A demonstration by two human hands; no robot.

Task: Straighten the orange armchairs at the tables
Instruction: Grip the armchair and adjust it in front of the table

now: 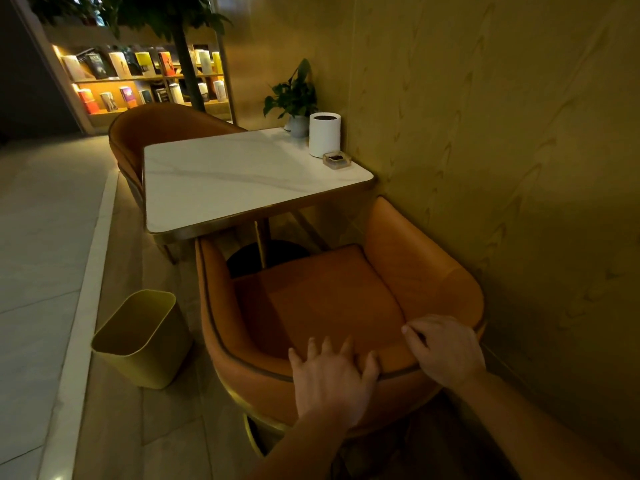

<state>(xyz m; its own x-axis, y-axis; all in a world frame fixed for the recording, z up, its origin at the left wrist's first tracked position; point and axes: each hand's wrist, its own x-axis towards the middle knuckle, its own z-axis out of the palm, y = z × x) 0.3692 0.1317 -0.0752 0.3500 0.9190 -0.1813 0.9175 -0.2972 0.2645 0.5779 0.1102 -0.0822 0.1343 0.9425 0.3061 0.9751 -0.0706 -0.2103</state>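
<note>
Head view: left hand point(330, 379), right hand point(446, 348) open, palms on near armchair point(311, 299) backrest.

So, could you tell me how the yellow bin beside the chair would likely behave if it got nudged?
The yellow bin looks thin-walled and empty, so probably light. It already leans, so a nudge may tip it. On the smooth floor it would likely slide easily.

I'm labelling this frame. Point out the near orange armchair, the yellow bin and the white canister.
near orange armchair point(318, 299): head view, seat cushion.
yellow bin point(149, 344): head view, front wall.
white canister point(323, 136): head view, side.
</note>
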